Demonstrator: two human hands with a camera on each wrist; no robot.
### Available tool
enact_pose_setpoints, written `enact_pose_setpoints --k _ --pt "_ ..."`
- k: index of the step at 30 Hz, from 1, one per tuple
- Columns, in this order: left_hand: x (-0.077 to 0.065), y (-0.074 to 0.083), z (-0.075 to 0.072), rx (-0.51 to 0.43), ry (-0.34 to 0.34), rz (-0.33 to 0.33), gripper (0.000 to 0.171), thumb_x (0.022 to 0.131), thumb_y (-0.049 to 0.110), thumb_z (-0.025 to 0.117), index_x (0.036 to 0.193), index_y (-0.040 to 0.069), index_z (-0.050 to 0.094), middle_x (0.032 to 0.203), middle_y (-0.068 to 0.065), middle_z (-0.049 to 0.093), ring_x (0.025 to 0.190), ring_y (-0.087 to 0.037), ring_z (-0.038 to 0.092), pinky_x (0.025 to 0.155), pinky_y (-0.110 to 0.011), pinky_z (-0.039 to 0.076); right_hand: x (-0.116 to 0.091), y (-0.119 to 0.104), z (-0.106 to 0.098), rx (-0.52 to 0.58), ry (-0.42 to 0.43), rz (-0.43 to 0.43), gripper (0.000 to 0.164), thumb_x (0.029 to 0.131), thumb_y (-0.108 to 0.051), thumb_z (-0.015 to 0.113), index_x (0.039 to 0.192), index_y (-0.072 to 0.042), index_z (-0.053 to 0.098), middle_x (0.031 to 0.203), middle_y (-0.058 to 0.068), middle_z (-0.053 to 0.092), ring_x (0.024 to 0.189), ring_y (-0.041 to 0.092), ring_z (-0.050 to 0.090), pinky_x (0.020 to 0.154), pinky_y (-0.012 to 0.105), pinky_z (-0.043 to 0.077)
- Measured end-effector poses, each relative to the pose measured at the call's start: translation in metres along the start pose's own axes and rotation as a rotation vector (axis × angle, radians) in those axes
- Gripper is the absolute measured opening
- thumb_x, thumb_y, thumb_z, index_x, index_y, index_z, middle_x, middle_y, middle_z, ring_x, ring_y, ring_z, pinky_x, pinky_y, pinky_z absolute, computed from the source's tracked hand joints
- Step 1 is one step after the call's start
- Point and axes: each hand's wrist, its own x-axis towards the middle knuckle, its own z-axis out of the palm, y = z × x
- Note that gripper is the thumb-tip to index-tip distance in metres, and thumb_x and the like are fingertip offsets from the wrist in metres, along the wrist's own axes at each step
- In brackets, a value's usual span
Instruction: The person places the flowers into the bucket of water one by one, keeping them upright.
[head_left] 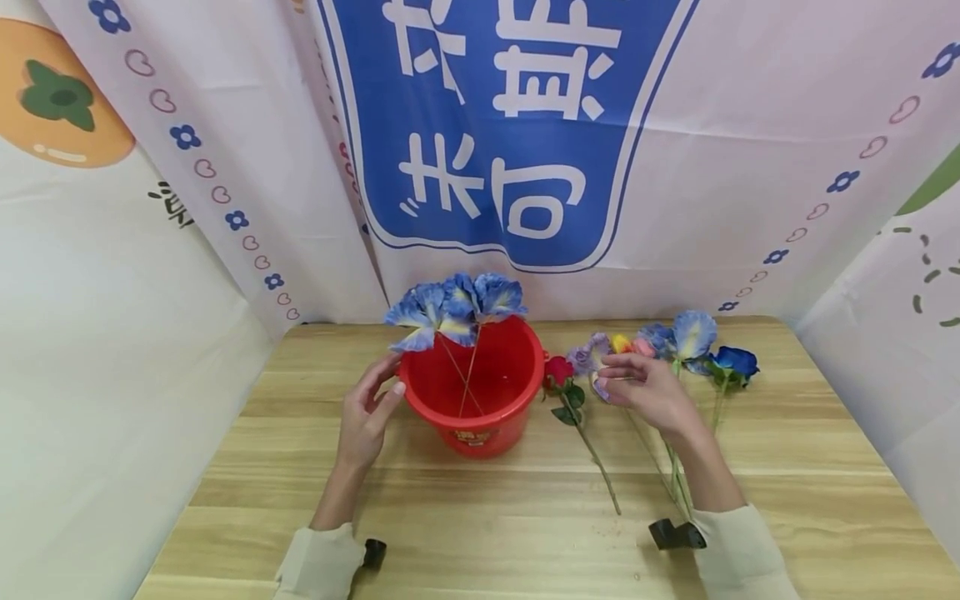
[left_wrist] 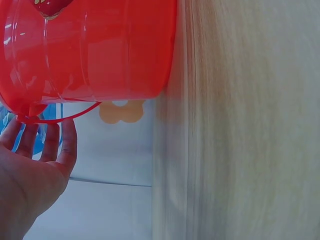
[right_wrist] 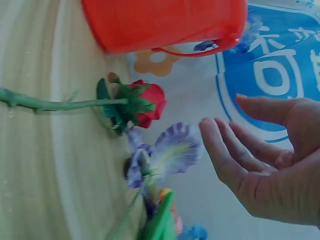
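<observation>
A red plastic bucket stands upright on the table, with two blue artificial irises leaning in it, blooms above the rim and stems crossing inside. My left hand is at the bucket's left rim; in the left wrist view its relaxed fingers reach up to the rim beside the thin red handle. To the right, my right hand hovers above the lying flowers, thumb and fingers apart, holding nothing. Nearest to it in the right wrist view are a purple iris and a red rose.
Right of the bucket lie a yellow flower, a pink flower, a pale blue iris and a dark blue rose, stems towards me. A printed cloth backdrop hangs behind the wooden table.
</observation>
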Motion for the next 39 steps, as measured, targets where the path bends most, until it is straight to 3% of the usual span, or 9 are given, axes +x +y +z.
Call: enact_pose_setpoints --k 13,23,31,39 --pt "-0.003 -0.001 -0.001 0.009 -0.014 -0.011 0.046 0.105 0.001 0.060 0.151 -0.002 0.056 0.154 -0.023 0.056 0.133 -0.014 0.059 0.101 -0.018 0.059 0.012 0.035 0.013 0.018 -0.111 0.075 0.051 0.100 -0.008 0.073 0.144 0.011 0.057 0.136 0.031 0.067 0.111 0.028 0.075 0.089 0.039 0.067" --pt "-0.005 0.001 -0.002 0.000 0.009 -0.015 0.046 0.105 0.002 0.060 0.151 -0.002 0.056 0.153 -0.020 0.057 0.133 -0.014 0.059 0.100 -0.018 0.059 0.020 0.042 0.021 0.045 -0.154 0.075 0.050 0.096 -0.002 0.075 0.141 0.013 0.059 0.136 0.033 0.067 0.111 0.028 0.076 0.092 0.040 0.067" --pt "-0.003 0.001 -0.002 -0.011 0.019 -0.023 0.046 0.105 0.001 0.060 0.150 -0.003 0.057 0.151 -0.015 0.059 0.133 -0.014 0.059 0.100 -0.019 0.059 0.018 0.044 0.025 -0.125 -0.179 0.001 0.050 0.092 -0.007 0.079 0.137 0.009 0.065 0.131 0.028 0.073 0.114 0.032 0.076 0.090 0.036 0.066" --pt "-0.001 0.000 0.000 -0.001 -0.005 -0.017 0.046 0.105 0.002 0.060 0.151 -0.003 0.056 0.154 -0.022 0.057 0.133 -0.013 0.059 0.100 -0.018 0.059 0.019 0.047 0.025 -0.120 -0.182 0.010 0.051 0.092 -0.004 0.079 0.138 0.011 0.064 0.131 0.030 0.072 0.111 0.033 0.076 0.089 0.035 0.067"
